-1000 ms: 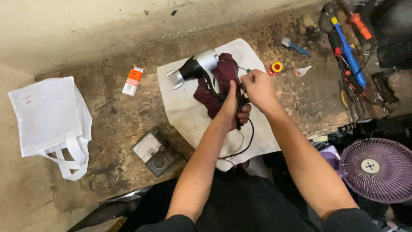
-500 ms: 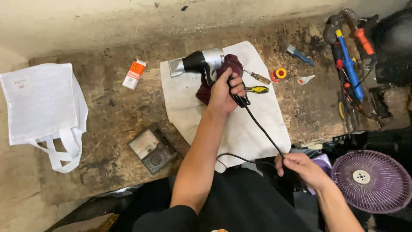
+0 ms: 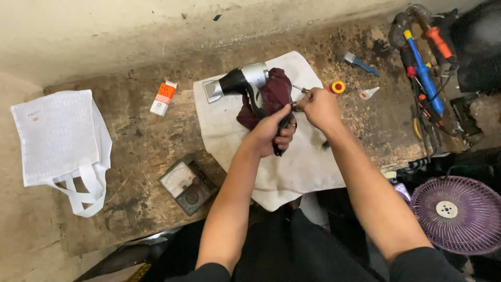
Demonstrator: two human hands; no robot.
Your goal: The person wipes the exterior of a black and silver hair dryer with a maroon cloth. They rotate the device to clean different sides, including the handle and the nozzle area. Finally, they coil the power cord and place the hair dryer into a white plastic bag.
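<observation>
We count one silver-and-black hair dryer, one dark maroon rag, one off-white cloth mat, one white fabric tote bag, one orange-and-white small carton, one grey analogue meter, one yellow-and-red tape roll, one purple fan grille, and our two hands.

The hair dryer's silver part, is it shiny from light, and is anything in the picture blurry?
In the head view, the silver band on the hair dryer catches a soft bright glint; the left hand and right hand look sharp, not smeared; the wall at the top is pale and washed out; the purple fan sits in dimmer light.
</observation>
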